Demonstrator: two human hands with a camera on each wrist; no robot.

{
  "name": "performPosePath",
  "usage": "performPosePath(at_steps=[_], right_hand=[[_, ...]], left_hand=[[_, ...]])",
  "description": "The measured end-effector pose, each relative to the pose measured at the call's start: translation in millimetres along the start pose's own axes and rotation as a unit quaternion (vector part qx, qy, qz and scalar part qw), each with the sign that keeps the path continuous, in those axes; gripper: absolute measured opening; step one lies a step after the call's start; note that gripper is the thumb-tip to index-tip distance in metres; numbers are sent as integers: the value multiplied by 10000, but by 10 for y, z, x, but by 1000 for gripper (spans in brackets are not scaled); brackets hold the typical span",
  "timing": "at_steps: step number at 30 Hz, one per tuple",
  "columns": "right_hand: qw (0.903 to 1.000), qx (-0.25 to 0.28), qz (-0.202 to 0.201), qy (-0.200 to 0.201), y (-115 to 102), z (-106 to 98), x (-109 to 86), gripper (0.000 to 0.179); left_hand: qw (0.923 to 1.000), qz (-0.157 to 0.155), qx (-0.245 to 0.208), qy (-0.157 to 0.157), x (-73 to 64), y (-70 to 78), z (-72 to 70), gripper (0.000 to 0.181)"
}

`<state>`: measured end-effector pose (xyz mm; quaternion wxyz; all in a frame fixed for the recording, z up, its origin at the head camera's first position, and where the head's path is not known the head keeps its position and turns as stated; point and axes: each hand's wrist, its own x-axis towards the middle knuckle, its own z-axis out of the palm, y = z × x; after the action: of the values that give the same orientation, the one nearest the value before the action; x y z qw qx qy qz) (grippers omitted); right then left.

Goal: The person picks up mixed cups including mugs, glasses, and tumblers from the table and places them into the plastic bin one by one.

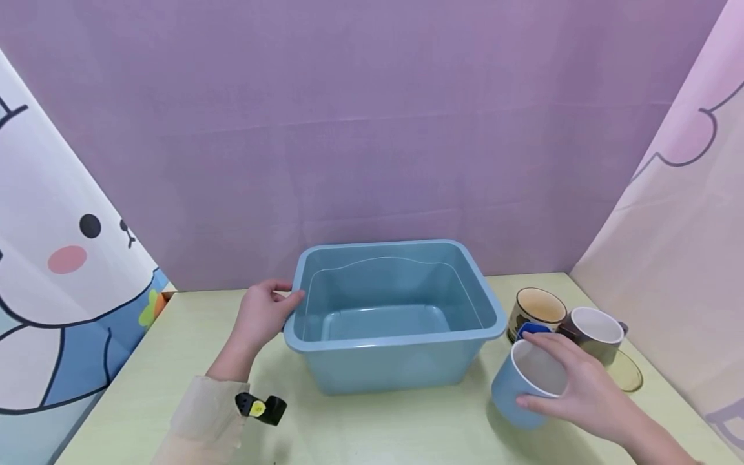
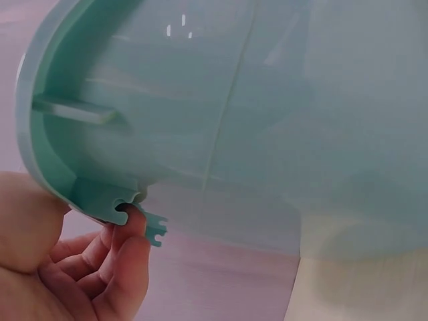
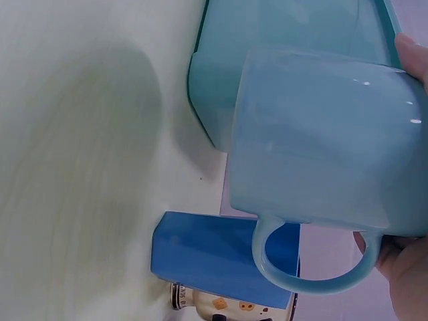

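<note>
A light blue mug is in my right hand, thumb on the near side of its rim and fingers across the far side. In the right wrist view the mug is held above the table, its handle free of the fingers. My left hand pinches the left rim of a blue-green plastic basin, thumb over the rim. The left wrist view shows curled fingers under that rim. Nothing lies inside the basin in the head view.
Right of the basin stand a dark blue box, a cream patterned mug, a dark mug with a white inside and a yellowish see-through disc. A purple cloth hangs behind the pale table.
</note>
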<state>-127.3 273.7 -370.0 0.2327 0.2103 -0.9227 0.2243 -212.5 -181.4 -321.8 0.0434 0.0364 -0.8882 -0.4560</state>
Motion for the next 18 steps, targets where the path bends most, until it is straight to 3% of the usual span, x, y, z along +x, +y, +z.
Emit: performPosePath(at_steps=[18], right_hand=[[9995, 221, 51, 217, -51, -94, 107, 87]], left_hand=[[9999, -64, -127, -21, 3, -11, 9, 50]])
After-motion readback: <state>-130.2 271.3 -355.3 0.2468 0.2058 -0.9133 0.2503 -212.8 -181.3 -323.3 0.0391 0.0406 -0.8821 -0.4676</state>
